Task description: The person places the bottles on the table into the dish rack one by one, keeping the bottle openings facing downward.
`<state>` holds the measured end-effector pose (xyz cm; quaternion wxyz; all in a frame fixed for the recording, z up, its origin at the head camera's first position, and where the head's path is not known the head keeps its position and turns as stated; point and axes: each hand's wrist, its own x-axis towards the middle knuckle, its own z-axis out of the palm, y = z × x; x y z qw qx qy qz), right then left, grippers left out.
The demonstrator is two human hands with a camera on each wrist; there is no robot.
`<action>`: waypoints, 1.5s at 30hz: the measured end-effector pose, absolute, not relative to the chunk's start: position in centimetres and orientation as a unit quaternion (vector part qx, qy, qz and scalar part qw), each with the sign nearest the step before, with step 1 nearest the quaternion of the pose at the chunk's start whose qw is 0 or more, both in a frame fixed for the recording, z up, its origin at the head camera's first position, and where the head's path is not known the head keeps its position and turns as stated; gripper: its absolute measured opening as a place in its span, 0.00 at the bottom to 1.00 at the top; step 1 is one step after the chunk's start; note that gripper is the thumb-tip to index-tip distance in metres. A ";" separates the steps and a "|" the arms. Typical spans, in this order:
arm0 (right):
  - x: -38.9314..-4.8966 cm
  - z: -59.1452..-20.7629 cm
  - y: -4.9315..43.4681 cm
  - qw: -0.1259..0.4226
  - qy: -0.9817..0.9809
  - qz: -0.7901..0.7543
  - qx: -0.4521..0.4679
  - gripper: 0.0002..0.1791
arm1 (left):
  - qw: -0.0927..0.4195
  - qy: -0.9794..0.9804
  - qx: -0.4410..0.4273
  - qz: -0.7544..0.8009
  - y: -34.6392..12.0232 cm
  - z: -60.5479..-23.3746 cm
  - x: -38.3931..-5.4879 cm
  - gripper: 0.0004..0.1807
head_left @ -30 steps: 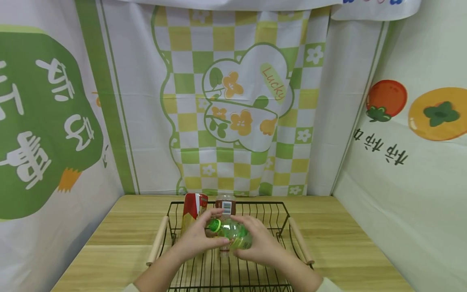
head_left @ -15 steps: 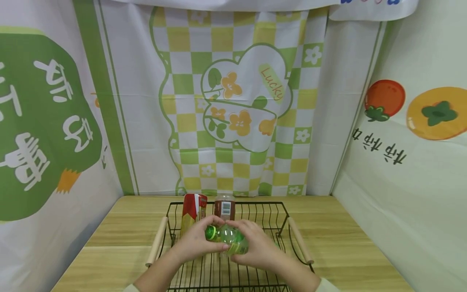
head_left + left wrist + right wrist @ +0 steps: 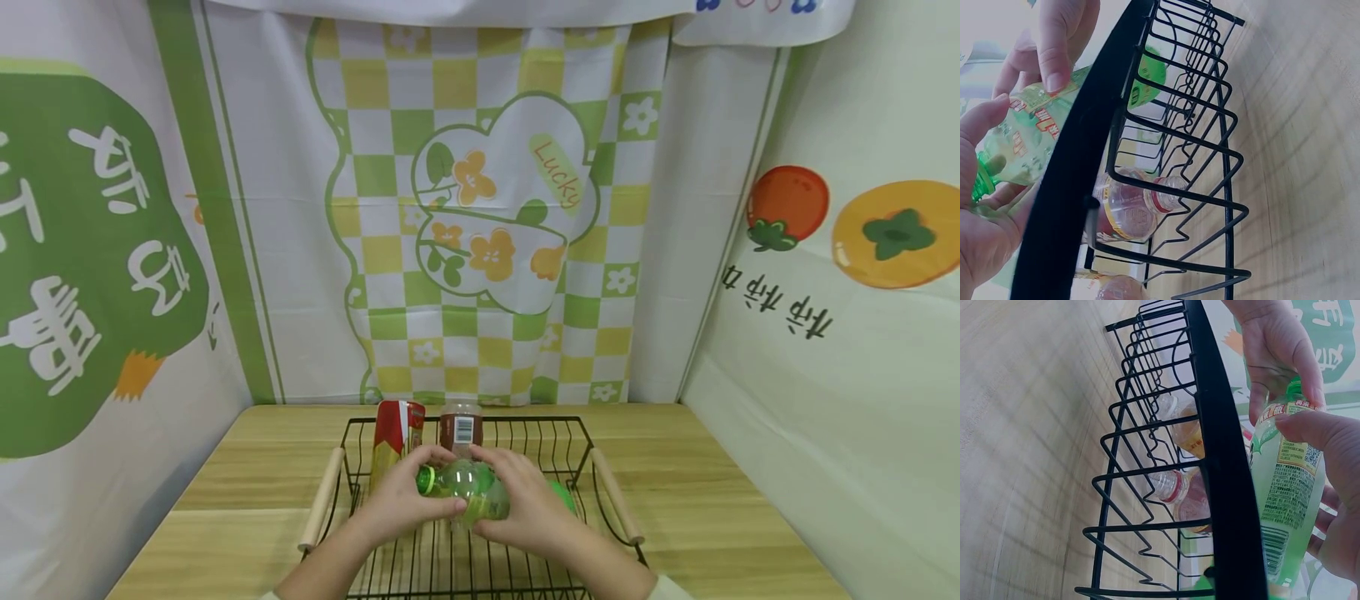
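Observation:
Over the wire basket (image 3: 480, 575), a clear plastic bottle (image 3: 468, 487) with a green cap and green-tinted label lies on its side between both hands. My left hand (image 3: 405, 496) grips it at the neck end, with the cap (image 3: 425, 480) pointing left. My right hand (image 3: 525, 504) holds the base end. The label's printing (image 3: 1288, 490) and barcode show in the right wrist view, where the thumb lies across the bottle. In the left wrist view, fingers and thumbs from both sides overlap the bottle (image 3: 1041, 122).
Inside the basket stand a bottle with a dark red label (image 3: 461, 429), neck down, and a red and yellow container (image 3: 393, 437) to its left. A green item (image 3: 562, 496) sits behind my right hand. Wooden handles (image 3: 617, 496) flank the basket on the wooden table (image 3: 720, 500).
The bottle has shifted slightly left in both hands and lies more level. The green item in the basket has come into view beside my right hand.

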<state>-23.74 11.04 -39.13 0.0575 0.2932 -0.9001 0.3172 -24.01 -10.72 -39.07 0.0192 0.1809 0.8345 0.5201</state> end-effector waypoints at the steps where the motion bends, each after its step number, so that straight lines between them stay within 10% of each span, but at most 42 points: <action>1: -23.8 -39.2 11.1 0.064 -0.898 0.326 0.288 0.49 | 0.011 0.832 0.174 0.526 -10.7 -39.1 -24.0 0.29; 21: -24.0 -39.3 11.4 0.168 -0.851 0.467 0.168 0.38 | -0.115 0.793 0.070 0.594 -11.0 -39.3 -24.5 0.32; 45: -23.9 -39.9 10.4 0.023 -0.749 0.652 0.116 0.41 | -0.137 0.757 0.073 0.634 -10.4 -38.9 -23.8 0.32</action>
